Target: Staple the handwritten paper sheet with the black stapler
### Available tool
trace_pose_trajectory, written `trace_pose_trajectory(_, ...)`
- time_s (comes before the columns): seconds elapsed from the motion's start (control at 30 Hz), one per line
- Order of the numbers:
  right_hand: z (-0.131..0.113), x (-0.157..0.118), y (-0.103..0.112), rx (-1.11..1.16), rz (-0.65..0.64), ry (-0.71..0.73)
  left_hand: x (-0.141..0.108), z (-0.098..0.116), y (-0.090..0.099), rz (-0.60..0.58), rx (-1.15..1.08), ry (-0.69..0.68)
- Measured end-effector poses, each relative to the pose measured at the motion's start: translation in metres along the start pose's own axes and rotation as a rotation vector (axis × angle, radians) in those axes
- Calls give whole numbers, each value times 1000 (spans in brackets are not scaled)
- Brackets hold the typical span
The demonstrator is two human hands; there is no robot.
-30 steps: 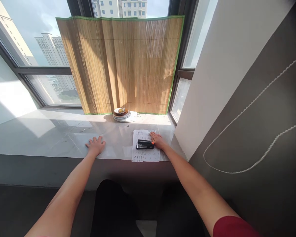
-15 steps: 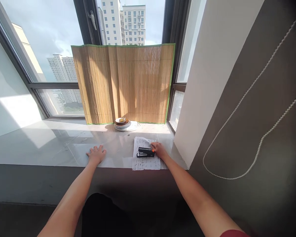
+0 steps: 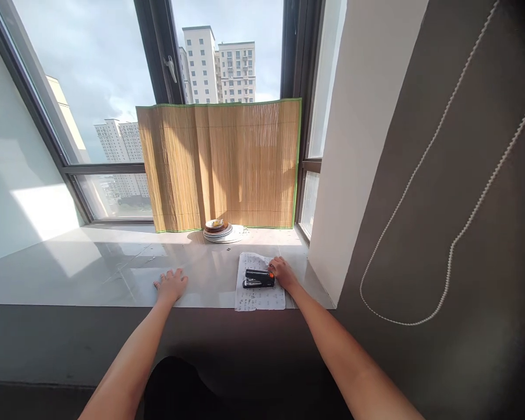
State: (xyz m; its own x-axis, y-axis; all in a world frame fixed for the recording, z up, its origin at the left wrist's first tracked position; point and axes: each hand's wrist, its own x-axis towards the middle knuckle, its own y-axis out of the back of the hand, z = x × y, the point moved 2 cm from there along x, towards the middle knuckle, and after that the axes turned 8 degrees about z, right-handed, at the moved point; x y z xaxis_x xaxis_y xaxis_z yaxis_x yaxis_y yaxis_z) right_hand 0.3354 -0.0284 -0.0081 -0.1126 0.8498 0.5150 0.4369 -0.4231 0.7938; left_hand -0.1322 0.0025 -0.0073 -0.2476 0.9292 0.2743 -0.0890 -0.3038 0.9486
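Observation:
My left hand (image 3: 171,286) lies flat on the pale window sill (image 3: 114,286), its fingers spread and nothing in it. To the right, a sheet of paper with handwriting (image 3: 260,300) rests on the sill, its near edge at the sill's front. A black stapler (image 3: 259,283) with an orange spot at its right end lies across the sheet. My right hand (image 3: 283,273) is at the paper's right side, beside that end of the stapler, with its fingers curled together. Whatever the fingertips hold, near the paper's upper right corner, is too small to make out.
A stack of small plates (image 3: 221,232) stands farther back on the sill, before a bamboo mat (image 3: 227,169) with green edging that leans on the window. A beaded cord (image 3: 448,262) hangs along the right wall. Small bits lie scattered on the sill.
The whole view has shifted, so the sill, window and mat appear slightly lower. Both hands stay in nearly the same places, the right one still beside the stapler.

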Motion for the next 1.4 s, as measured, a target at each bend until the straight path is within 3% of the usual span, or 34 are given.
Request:
trace_pose_trajectory(0.13, -2, -1, 3, -30, 5, -12, -4, 3, 6, 29, 25, -1)
trace_pose_trajectory(0.23, -3, -1, 5, -37, 10, -20, -13, 21, 15, 119, 55, -123)
trace_pose_trajectory(0.37, -4, -1, 7, -31, 17, -31, -32, 84, 15, 150, -233, -340)
trace_pose_trajectory(0.5, -6, -2, 9, -49, 19, -20, -54, 162, 1, 80, -614, -709)
trace_pose_trajectory(0.6, -6, -1, 10, -54, 16, -30, -62, 195, -12, 36, -626, -765)
trace_pose_trajectory(0.8, 1, -4, 8, -2, 26, -59, -62, 201, -29, -24, -461, -697)
trace_pose_trajectory(1.1, 16, -8, 13, 265, 105, -158, -65, 201, -22, -19, -401, -665)
trace_pose_trajectory(1.4, 25, -3, 7, 303, 82, -193, -65, 203, -19, -23, -382, -665)
